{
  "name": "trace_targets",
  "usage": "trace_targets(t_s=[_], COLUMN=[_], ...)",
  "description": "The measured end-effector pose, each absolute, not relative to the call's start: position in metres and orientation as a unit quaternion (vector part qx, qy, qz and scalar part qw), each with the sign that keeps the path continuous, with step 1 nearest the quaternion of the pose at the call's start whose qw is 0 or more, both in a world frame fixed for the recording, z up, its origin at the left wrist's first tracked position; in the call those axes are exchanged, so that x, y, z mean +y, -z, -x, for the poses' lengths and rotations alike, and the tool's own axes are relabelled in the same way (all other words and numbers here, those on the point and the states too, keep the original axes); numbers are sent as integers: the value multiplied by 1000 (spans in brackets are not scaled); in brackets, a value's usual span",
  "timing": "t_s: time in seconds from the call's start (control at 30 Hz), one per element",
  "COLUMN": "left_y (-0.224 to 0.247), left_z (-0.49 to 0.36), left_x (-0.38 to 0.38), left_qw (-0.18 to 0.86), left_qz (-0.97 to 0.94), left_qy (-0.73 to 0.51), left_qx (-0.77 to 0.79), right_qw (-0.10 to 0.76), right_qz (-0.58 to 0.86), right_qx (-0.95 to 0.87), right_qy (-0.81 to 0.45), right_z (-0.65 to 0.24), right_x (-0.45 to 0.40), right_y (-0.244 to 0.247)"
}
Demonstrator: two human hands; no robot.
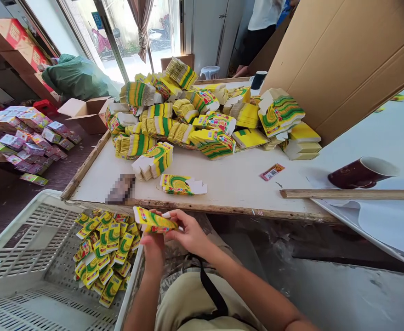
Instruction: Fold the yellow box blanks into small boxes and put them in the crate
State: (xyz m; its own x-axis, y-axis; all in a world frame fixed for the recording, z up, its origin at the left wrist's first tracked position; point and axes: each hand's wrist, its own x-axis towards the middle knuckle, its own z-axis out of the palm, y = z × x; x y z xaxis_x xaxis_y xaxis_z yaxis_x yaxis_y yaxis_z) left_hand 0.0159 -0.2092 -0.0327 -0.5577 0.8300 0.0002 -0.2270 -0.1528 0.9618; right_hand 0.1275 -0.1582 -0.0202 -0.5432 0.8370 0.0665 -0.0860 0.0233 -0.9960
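A small yellow and green printed carton (155,221) is held between both hands in front of the table edge. My left hand (152,250) grips it from below, partly hidden by the carton. The fingers of my right hand (187,232) pinch its right end. Just beyond, a flattened carton (179,184) with white flaps lies on the table, beside a short stack of similar cartons (155,161). Left of my hands, a white plastic crate (52,280) holds a heap of folded yellow cartons (107,253).
Bundles of flat cartons (188,115) are piled across the table (239,177). On the right are a dark mug (360,172), a wooden strip (349,194) and a large cardboard sheet (339,59). A red packet (272,172) lies nearby. Another person (262,27) stands behind.
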Motion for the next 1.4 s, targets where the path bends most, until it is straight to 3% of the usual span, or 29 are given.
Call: trace_targets(t_s=[0.17, 0.27, 0.4, 0.6, 0.7, 0.8, 0.93, 1.03, 1.2, 1.3, 1.4], left_y=[41, 34, 4, -8, 5, 18, 31, 34, 38, 46, 53], left_z=[-7, 10, 42, 36, 16, 3, -4, -5, -1, 0, 2], left_x=[-209, -215, -228, -231, -227, -229, -233, -234, -232, -230, -227], left_qw=[302, 325, 354, 281, 287, 247, 195, 167, 245, 298, 267], left_qz=[-240, -295, -421, -631, -636, -625, -666, -697, -656, -619, -583], left_qy=[-733, -688, -621, -362, -334, -349, -364, -372, -342, -367, -415], left_qx=[561, 578, 558, 626, 634, 653, 621, 590, 627, 627, 645], right_qw=[415, 409, 380, 324, 393, 452, 341, 278, 310, 268, 232], right_qz=[316, 309, 295, 165, 193, 312, 307, 272, 284, 240, 220], right_qx=[-667, -708, -821, -916, -874, -760, -656, -615, -627, -750, -818], right_qy=[-532, -485, -308, -167, -209, -348, -599, -686, -656, -555, -478], right_z=[-136, -145, -163, -167, -164, -161, -150, -143, -146, -150, -150], right_x=[-147, -141, -131, -146, -157, -158, -152, -150, -156, -162, -164], right_y=[19, 17, 10, -4, -6, 0, 17, 33, 38, 24, 16])
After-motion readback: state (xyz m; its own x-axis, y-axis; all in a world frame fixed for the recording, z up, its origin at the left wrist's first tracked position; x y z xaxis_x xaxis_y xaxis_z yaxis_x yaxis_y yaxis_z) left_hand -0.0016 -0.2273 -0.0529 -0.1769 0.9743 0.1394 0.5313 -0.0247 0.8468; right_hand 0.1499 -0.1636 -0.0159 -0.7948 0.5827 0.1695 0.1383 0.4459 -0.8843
